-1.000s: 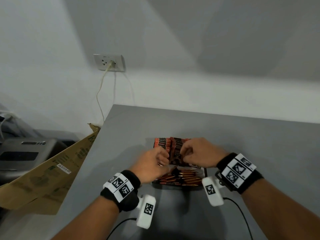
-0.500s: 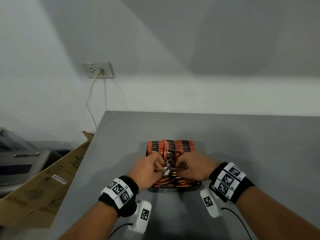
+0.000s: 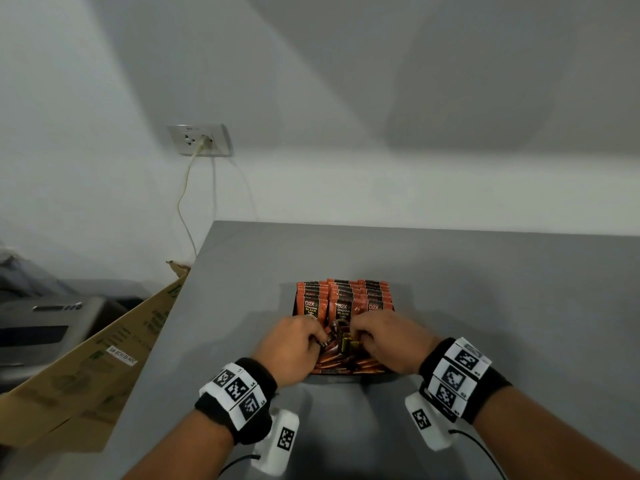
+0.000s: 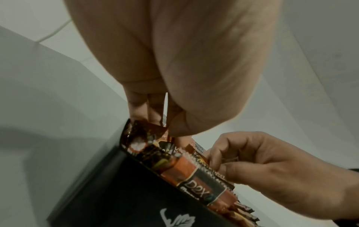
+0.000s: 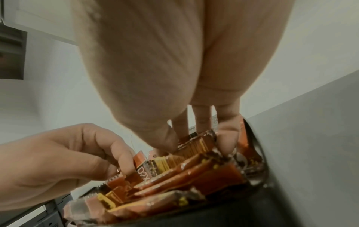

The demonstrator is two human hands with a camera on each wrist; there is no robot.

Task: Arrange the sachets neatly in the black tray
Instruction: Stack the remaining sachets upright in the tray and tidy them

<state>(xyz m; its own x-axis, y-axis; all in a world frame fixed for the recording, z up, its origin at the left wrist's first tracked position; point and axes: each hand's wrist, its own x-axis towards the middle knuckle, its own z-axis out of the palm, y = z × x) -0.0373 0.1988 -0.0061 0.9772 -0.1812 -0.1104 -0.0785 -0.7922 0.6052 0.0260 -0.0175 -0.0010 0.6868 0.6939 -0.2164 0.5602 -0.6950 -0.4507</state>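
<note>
A black tray [image 3: 349, 378] sits on the grey table, packed with orange and black D2X sachets. Rows of sachets [image 3: 343, 301] stand upright in its far half. Loose sachets [image 3: 349, 363] lie in a heap in the near half. My left hand [image 3: 320, 337] pinches a sachet [image 5: 141, 170] at the heap's left side. My right hand [image 3: 356, 332] has its fingers [image 5: 182, 132] and thumb curled round a few sachets [image 5: 196, 143] in the heap. The tray's dark wall [image 4: 136, 192] shows below both hands in the left wrist view.
A flattened cardboard box [image 3: 93, 368] leans off the table's left edge, with a grey printer [image 3: 45, 320] behind it. A wall socket [image 3: 199, 140] with a cable hangs above. Bare grey tabletop [image 3: 502, 306] surrounds the tray.
Both hands have come back from the upright rows to the loose heap in the tray's near half and taken hold of sachets there. The head view has shifted.
</note>
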